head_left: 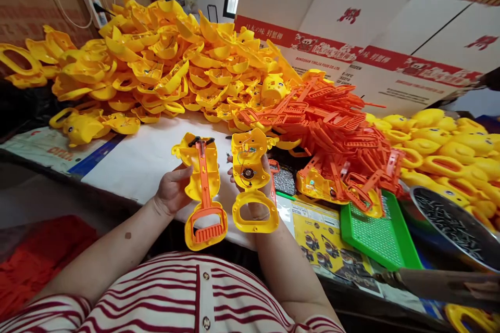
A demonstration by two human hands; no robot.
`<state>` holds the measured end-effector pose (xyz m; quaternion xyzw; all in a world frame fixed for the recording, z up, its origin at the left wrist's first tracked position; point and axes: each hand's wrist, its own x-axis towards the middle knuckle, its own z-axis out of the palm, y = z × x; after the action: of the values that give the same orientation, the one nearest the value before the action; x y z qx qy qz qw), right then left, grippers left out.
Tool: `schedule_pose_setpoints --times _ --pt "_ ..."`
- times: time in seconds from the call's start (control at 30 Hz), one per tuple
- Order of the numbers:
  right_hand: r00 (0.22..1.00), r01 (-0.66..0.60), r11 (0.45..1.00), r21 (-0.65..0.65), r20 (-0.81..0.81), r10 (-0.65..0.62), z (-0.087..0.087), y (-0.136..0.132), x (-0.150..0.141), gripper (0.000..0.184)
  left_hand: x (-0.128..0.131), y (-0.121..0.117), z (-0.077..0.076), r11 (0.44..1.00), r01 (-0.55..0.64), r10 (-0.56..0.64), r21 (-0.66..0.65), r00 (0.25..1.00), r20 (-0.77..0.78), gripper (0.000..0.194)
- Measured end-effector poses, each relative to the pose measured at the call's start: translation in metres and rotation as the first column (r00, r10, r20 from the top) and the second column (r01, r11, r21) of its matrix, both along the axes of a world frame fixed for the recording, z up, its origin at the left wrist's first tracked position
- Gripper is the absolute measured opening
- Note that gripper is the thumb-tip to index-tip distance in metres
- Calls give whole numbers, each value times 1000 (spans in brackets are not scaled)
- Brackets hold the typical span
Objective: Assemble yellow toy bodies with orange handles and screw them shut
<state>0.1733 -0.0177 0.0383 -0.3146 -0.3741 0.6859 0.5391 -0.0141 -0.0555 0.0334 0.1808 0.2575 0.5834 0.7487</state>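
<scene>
My left hand is closed on a yellow plastic toy shell half, its hollow inside facing me. Along that shell lies an orange plastic strip with a ribbed grip inside the loop handle, and a black part sits at its top. In my right hand is the other kind of yellow shell half, also hollow side up, with thin wires, a small board and a round dark speaker-like part inside. The two shells are held side by side, apart, above the white table surface.
A large heap of yellow shells spans the back, with orange strips piled right of it. A green tray, a metal bowl of dark small parts, an electric screwdriver-like tool and closed yellow toys stand at right.
</scene>
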Motion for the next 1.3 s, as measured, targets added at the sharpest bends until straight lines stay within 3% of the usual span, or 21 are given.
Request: schedule_pose_setpoints --times 0.13,0.27,0.47,0.63,0.97,1.3 --pt "999 25 995 -97 -31 -28 -5 1 1 56 3 5 -6 1000 8 -8 -6 1000 -23 50" --pt "999 44 991 -124 38 -39 -9 -1 0 53 9 9 -2 998 56 -55 8 998 -14 52" --pt "995 -6 1000 23 100 4 -4 -8 -8 52 18 10 8 997 -79 79 13 995 -58 45" --pt "988 -19 998 67 156 9 -4 -13 -12 45 24 9 14 983 -180 183 38 974 -131 47" --pt "966 63 977 202 233 -111 -22 -4 -11 37 34 7 15 977 -204 215 66 919 -331 84" --pt "944 60 977 205 306 -122 -26 -4 -11 45 35 11 17 970 -233 240 65 891 -385 83"
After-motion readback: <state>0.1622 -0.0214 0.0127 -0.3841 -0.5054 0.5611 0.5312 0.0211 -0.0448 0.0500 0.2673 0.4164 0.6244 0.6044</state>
